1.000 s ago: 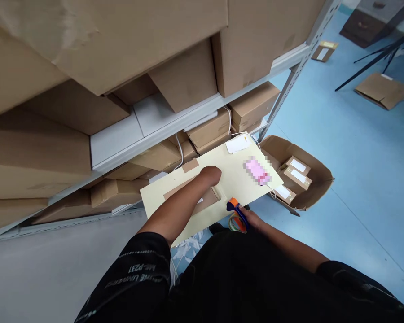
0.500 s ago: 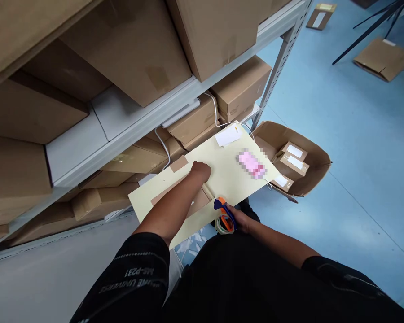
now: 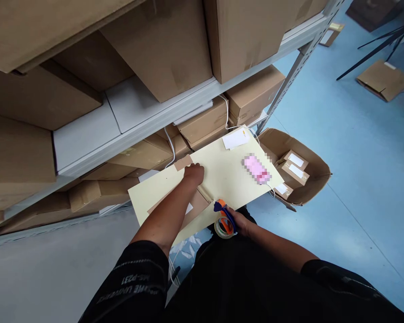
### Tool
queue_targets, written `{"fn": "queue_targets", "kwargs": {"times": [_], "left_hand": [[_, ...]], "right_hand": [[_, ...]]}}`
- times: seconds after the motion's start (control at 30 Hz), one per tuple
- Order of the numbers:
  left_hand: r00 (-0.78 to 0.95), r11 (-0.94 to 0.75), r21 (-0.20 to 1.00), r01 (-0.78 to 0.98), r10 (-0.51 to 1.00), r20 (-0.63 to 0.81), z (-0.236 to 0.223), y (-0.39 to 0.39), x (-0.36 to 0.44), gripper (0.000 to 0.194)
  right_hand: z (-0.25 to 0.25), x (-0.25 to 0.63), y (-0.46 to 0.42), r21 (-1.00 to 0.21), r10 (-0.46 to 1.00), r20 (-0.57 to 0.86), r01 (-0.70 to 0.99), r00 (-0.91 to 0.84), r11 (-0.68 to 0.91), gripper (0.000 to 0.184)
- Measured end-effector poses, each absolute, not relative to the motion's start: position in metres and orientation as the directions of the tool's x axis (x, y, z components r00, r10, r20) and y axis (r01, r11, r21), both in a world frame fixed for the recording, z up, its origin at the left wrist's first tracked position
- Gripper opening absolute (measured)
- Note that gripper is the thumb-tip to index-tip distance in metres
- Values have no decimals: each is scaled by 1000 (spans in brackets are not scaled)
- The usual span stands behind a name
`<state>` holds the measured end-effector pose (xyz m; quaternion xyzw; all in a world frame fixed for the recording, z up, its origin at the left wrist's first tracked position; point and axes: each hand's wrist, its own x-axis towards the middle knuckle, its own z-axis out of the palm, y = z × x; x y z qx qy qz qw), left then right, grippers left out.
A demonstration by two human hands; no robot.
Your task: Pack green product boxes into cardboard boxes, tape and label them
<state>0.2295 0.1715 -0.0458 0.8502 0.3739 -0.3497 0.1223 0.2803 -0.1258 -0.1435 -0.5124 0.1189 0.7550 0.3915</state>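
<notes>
A flat cardboard box [image 3: 197, 207] with a small white label lies on the pale yellow tabletop [image 3: 218, 166], partly covered by my left forearm. At the box's far edge, my left hand [image 3: 194, 174] is closed with its knuckles up; what its fingers hold, if anything, is hidden. A loose brown cardboard piece [image 3: 183, 162] lies just beyond that hand. At the near edge of the tabletop, my right hand [image 3: 239, 221] is wrapped around the handle of a blue and orange tape dispenser [image 3: 226, 215]. A roll of clear tape hangs on it.
White paper slips [image 3: 236, 138] and a blurred pink item [image 3: 256, 169] lie on the tabletop's right half. A large open carton [image 3: 318, 186] holding several labelled small boxes stands right of it. Shelving [image 3: 175, 110] packed with cartons runs along the far side. A white cable [image 3: 226, 110] hangs there.
My left hand has moved a little left along the box's far edge. The tape dispenser has turned slightly in my right hand, showing the tape roll more face-on. The view has shifted slightly.
</notes>
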Motion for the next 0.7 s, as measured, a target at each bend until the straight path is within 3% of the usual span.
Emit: {"fn": "queue_targets", "kwargs": {"times": [0.07, 0.17, 0.3, 0.37, 0.53, 0.7], "left_hand": [[580, -700, 36, 713, 560, -592, -34, 175, 219, 39], [750, -715, 233, 660, 606, -266, -9, 172, 183, 35], [785, -752, 241, 614, 613, -90, 19, 137, 88, 27], [795, -765, 222, 604, 599, -98, 23, 109, 32, 28], [823, -833, 139, 536, 479, -306, 7, 58, -55, 74], [792, -836, 86, 541, 473, -387, -7, 70, -61, 81]], "right_hand": [[-143, 280, -125, -195, 465, -864, -723, -194, -663, 47], [-142, 279, -125, -170, 441, -873, -717, -210, -676, 45], [-142, 279, -125, -170, 417, -884, -687, -210, -707, 49], [-140, 279, -126, -167, 421, -880, -688, -218, -706, 50], [-130, 281, -125, -167, 424, -874, -672, -237, -721, 46], [-128, 281, -119, -229, 448, -866, -623, -220, -748, 51]]}}
